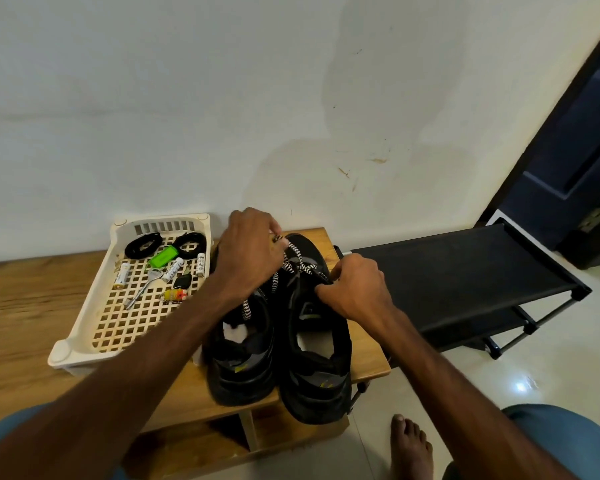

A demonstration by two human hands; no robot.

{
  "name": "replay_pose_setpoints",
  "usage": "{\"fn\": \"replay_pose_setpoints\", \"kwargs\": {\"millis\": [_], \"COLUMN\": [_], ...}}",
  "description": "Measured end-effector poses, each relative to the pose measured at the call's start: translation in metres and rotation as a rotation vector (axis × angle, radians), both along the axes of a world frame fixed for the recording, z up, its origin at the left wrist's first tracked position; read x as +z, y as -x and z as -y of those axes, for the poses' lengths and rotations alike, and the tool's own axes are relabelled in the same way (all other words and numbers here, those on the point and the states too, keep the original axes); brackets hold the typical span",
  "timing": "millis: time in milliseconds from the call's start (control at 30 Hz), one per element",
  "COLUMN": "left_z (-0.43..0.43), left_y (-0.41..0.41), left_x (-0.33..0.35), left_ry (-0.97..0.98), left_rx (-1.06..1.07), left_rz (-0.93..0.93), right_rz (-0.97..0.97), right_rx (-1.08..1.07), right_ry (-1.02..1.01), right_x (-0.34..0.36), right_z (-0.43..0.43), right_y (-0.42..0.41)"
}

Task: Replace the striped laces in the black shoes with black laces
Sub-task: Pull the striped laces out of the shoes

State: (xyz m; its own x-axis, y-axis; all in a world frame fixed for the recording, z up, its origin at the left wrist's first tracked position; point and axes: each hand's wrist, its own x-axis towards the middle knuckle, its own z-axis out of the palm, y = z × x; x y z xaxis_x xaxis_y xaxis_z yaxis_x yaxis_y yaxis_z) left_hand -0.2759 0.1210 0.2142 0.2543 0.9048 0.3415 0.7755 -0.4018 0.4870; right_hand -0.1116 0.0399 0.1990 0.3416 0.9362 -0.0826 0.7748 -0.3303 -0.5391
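Since left hand (250, 251) hides toe of left black mesh shoe (243, 375), lacing there unreadable; it pinches zigzag black-white striped lace (300, 263). Right hand (357, 289) grips eyelet edge of right black shoe (317, 393). Coiled black laces (142, 245) in cream lattice tray (87, 296) beside.

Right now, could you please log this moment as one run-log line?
left hand pinches striped lace | right hand grips shoe | black laces in tray

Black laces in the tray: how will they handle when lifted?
Probably floppy: the black laces lie in loose coils, so would likely unwind and dangle. Thin, so likely light. An end might catch in the grid of the tray.
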Motion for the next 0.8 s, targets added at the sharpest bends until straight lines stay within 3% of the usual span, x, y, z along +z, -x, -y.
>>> {"fn": "replay_pose_setpoints", "kwargs": {"millis": [133, 267, 433, 667, 800], "left_z": [0.02, 0.027, 0.025, 0.006, -0.011], "left_y": [-0.022, -0.029, -0.03, -0.016, 0.007], "left_x": [-0.008, -0.013, -0.012, 0.004, 0.013], "left_ry": [0.013, -0.009, -0.075, 0.125, 0.086], "left_rx": [-0.259, -0.228, -0.156, -0.072, 0.054], "left_rz": [-0.252, -0.375, -0.277, 0.016, 0.152], "right_rz": [0.01, 0.036, 0.044, 0.029, 0.013], "right_rx": [-0.001, -0.003, 0.005, 0.002, -0.002], "right_ry": [-0.016, -0.028, -0.008, -0.009, -0.001], "right_x": [-0.001, -0.002, -0.003, -0.004, -0.004], "right_z": [-0.001, -0.002, -0.005, -0.003, -0.003], "right_y": [0.003, 0.004, 0.004, 0.002, 0.0]}}
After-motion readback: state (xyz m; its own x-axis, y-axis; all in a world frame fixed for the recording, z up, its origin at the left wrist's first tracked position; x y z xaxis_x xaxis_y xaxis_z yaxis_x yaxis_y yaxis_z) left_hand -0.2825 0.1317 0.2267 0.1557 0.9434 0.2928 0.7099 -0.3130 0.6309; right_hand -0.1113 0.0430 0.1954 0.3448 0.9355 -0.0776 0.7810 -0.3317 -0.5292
